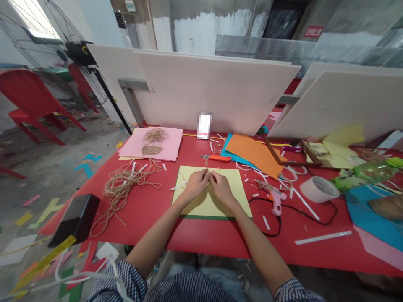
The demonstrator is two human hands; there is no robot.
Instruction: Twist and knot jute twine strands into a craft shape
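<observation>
A short strand of jute twine [207, 165] is pinched upright between the closed fingers of the left hand [195, 185] and the right hand [221, 187], which are held over a yellow card [201, 205]. The card is laid on a red table [201, 239], with an orange utility knife [219, 158] just beyond it, a loose heap of twine [126, 188] to the left and a pink hot glue gun [276, 201] to the right.

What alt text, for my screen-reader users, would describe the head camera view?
A person's left hand and right hand pinch thin twine together above a yellow card on a red table. Nearby lie a tangle of loose twine, a pink glue gun, an orange utility knife and white paper strips.
</observation>
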